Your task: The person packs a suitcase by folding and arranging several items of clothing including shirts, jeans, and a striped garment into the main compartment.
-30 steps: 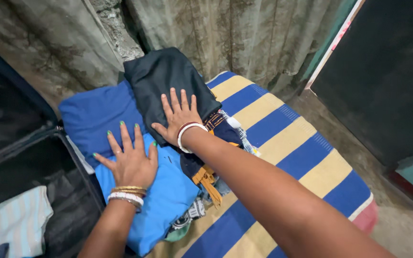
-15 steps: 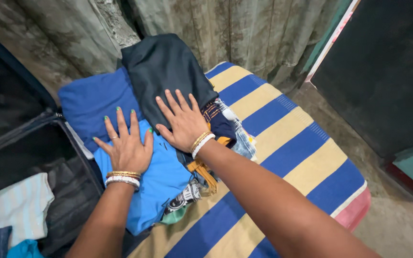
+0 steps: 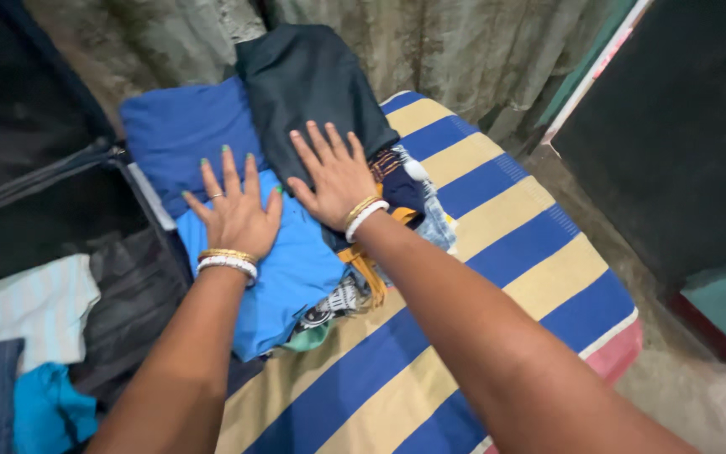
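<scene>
A stack of folded clothes sits at about 11 o'clock from the middle of the view: a light blue garment (image 3: 296,269) lies on top toward the near side, a dark teal-black garment (image 3: 313,84) is folded at the far end at 12 o'clock, and a deeper blue cloth (image 3: 182,134) spreads beneath them toward 10 o'clock. At the pile's 3 o'clock edge, layers of other fabric peek out, among them a mustard-yellow strap or trim (image 3: 363,265) and a black-and-white printed piece (image 3: 334,304). The left hand (image 3: 237,214) lies flat, palm down, on the light blue garment, fingers spread and pointing toward 12 o'clock, nails painted green, with gold and white bangles at the wrist. The right hand (image 3: 338,176) is likewise flat and open, pressing where the dark garment meets the light blue one, fingers fanned toward 11 o'clock, also bangled. Neither hand grips anything; they rest just beside each other, thumbs close but apart. Both forearms reach in from 6 o'clock. The pile rests on a mat (image 3: 497,252) of broad blue and yellow stripes with a pink edge at 4 o'clock. At 9 o'clock is an open dark suitcase (image 3: 86,219) holding a pale striped cloth (image 3: 27,307). Behind, at 12 o'clock, hangs a mottled grey-green curtain (image 3: 464,50).
</scene>
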